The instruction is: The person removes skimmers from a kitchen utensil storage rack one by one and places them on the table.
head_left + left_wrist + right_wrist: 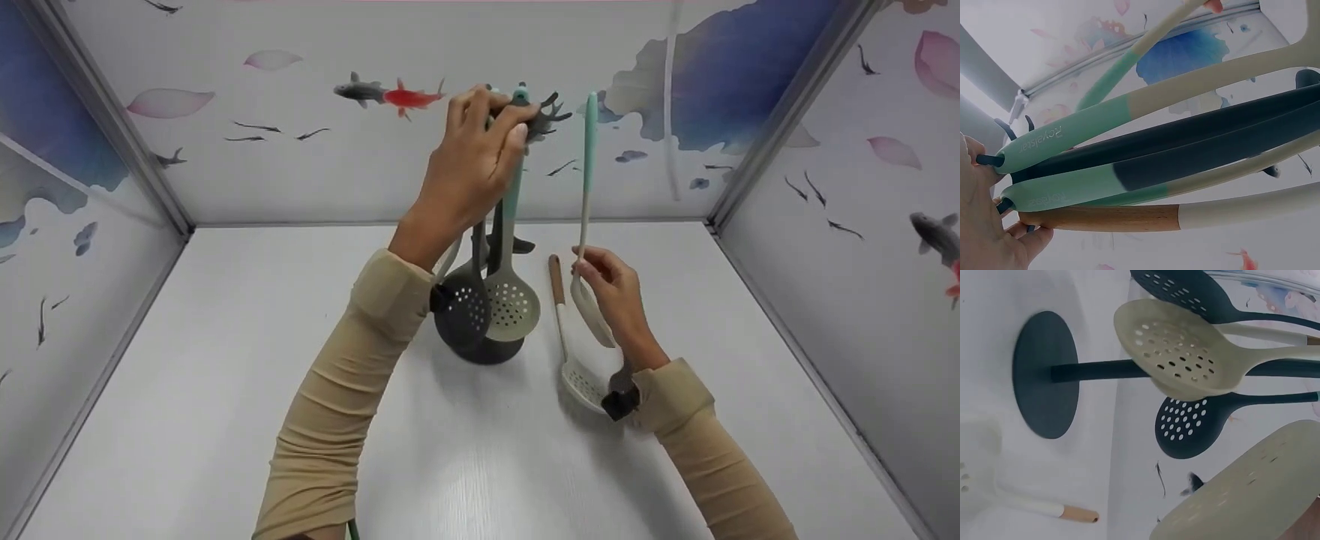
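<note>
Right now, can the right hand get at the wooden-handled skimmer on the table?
Probably not: the right hand is pinching a green-handled utensil and would likely need freeing first. The wooden-handled skimmer lies close by, its handle uncovered.

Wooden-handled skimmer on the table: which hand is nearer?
Right: the right hand is right of the skimmer's handle; the left hand is farther, at the utensil stand's top.

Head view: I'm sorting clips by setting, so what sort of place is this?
Probably an indoor work booth: printed panels on three sides, metal corner posts, and a white tabletop between them.
</note>
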### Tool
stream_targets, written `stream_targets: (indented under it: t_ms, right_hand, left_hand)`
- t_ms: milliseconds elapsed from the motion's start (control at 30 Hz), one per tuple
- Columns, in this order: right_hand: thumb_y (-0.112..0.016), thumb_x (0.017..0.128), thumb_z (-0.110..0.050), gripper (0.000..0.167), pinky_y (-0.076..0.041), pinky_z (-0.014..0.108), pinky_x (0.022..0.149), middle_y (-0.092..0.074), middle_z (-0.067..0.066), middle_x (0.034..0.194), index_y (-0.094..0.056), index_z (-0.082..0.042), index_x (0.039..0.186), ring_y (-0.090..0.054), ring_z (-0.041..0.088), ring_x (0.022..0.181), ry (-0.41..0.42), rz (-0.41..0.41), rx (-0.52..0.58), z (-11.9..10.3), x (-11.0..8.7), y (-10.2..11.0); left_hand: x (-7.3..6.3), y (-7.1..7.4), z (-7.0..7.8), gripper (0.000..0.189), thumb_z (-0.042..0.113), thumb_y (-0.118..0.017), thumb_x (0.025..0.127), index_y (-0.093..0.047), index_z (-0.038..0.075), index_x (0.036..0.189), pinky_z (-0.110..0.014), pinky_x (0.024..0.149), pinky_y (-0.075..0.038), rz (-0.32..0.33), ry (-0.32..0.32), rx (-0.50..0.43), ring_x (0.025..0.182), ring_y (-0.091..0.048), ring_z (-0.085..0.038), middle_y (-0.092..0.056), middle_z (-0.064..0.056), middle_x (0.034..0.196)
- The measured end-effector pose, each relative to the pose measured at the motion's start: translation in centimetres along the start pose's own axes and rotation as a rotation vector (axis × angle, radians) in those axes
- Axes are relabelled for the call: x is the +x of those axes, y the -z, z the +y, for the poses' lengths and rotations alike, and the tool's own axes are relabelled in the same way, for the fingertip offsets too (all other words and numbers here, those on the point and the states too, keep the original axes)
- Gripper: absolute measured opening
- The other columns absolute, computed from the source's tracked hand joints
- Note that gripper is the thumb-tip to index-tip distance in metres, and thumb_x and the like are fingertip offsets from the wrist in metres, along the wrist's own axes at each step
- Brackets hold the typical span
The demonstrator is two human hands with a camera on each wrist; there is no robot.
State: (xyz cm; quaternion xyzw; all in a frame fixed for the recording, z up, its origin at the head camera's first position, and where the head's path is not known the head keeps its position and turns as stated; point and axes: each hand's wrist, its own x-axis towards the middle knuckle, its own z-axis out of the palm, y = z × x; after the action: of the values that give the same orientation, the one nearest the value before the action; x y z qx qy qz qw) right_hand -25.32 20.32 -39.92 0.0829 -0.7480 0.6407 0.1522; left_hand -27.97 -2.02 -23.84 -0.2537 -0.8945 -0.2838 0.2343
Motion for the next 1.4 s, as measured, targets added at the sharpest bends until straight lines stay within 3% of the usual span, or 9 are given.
stream_targets:
  t_ms: [200,433,667,967,1167,1400]
  right_hand:
    - [-0.055,0.094,-0.018,0.033,-0.046,0.013,0.079,-0.062,-0.005,0.099,-0.059,0.001,0.120,-0.056,0.005,0.090,-0.066,0.078,-0.117,2.0,-1.0,3.0]
    - [-0.052,0.095,-0.028,0.038,-0.042,0.011,0.075,-0.059,0.013,0.110,-0.058,-0.004,0.123,-0.051,0.001,0.089,-0.205,0.113,-0.326,5.5,-2.3,6.9]
    - [-0.048,0.096,-0.029,0.040,-0.041,0.014,0.077,-0.060,0.015,0.114,-0.057,-0.001,0.124,-0.050,0.003,0.089,-0.322,0.123,-0.486,8.4,-3.1,10.2]
    - [-0.045,0.097,-0.025,0.042,-0.041,0.030,0.078,-0.056,0.023,0.114,-0.052,0.005,0.126,-0.051,0.027,0.100,-0.446,-0.029,-0.600,9.8,-4.0,12.7]
    - [-0.043,0.097,-0.021,0.044,-0.044,0.032,0.080,-0.052,0.028,0.121,-0.047,0.010,0.127,-0.050,0.031,0.106,-0.543,-0.084,-0.619,10.8,-4.7,13.7]
    - [-0.040,0.094,-0.017,0.044,-0.046,0.029,0.070,-0.057,0.028,0.110,-0.047,0.015,0.124,-0.054,0.029,0.093,-0.616,-0.099,-0.677,11.6,-5.2,14.6]
  left_hand:
    - [-0.1,0.0,-0.1,0.042,0.036,-0.028,0.099,-0.049,0.029,0.135,-0.033,0.086,-0.049,0.000,-0.005,-0.010,0.134,-0.020,-0.017,-0.036,-0.002,0.137]
    - [-0.1,0.1,-0.2,0.041,0.035,-0.027,0.100,-0.048,0.029,0.134,-0.032,0.082,-0.050,0.001,-0.003,-0.006,0.134,-0.020,-0.016,-0.035,-0.002,0.136]
    - [-0.2,0.3,-0.2,0.043,0.035,-0.026,0.099,-0.046,0.029,0.136,-0.034,0.086,-0.050,-0.016,0.011,0.001,0.138,-0.014,-0.017,-0.031,-0.003,0.142]
    - [-0.2,0.2,-0.1,0.043,0.035,-0.026,0.099,-0.047,0.029,0.136,-0.032,0.083,-0.050,-0.004,0.001,0.011,0.137,-0.015,-0.018,-0.032,-0.003,0.141]
    - [0.0,0.2,0.2,0.043,0.035,-0.025,0.099,-0.046,0.029,0.136,-0.032,0.083,-0.051,-0.017,0.007,0.023,0.138,-0.014,-0.017,-0.032,-0.002,0.140]
    - [0.1,0.1,0.4,0.043,0.034,-0.024,0.099,-0.045,0.029,0.137,-0.033,0.084,-0.051,-0.029,0.002,0.048,0.139,-0.013,-0.018,-0.032,-0.002,0.141]
